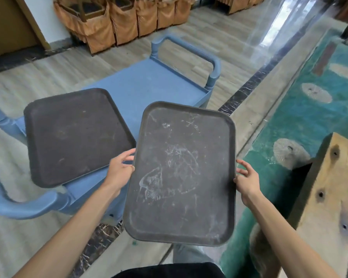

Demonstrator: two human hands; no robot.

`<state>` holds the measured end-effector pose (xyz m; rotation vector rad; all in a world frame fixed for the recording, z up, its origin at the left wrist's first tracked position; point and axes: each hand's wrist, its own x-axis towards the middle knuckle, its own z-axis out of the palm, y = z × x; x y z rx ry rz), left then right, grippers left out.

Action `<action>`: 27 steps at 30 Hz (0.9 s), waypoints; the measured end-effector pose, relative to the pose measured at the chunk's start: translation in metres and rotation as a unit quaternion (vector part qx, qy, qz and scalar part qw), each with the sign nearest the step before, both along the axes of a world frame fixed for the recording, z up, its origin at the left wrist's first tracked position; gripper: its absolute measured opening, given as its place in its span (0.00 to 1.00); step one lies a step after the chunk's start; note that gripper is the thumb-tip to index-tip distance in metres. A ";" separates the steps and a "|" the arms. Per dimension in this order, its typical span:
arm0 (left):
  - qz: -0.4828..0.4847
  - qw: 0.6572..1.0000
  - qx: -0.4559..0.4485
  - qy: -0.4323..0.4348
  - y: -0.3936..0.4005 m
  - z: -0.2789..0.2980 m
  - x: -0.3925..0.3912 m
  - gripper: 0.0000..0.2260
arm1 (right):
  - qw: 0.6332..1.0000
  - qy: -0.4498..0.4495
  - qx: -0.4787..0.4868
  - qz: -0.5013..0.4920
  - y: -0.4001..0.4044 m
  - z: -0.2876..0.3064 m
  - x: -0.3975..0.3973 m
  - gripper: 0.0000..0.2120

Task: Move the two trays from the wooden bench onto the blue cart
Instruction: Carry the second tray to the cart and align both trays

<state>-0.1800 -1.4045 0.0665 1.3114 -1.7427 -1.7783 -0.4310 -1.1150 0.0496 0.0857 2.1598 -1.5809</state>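
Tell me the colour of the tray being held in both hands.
The held tray is dark grey with whitish scuff marks across it, clear in the head view.

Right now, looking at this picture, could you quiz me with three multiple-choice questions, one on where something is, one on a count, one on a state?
1. Where does the brown tray lie?
A. on the blue cart
B. on the floor
C. on the wooden bench

2. How many trays are in view?
A. one
B. two
C. three

3. How is the scratched grey tray held?
A. by one hand
B. by nobody
C. by the left hand and right hand at its long edges

Answers: 1 A, it rests on the cart's top. 2 B, one brown, one grey. 3 C, fingers grip both sides.
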 end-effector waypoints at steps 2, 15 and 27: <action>0.028 1.000 -0.004 0.003 -0.015 0.002 -0.032 0.31 | 1.000 0.001 -0.013 0.016 -0.028 0.002 -0.047 0.26; 0.143 0.990 -0.011 -0.018 -0.140 0.002 -0.174 0.28 | 0.982 0.028 -0.023 0.187 -0.228 0.020 -0.260 0.20; 0.194 0.980 0.027 -0.045 -0.306 -0.041 -0.259 0.29 | 0.964 0.001 0.025 0.266 -0.441 -0.018 -0.366 0.26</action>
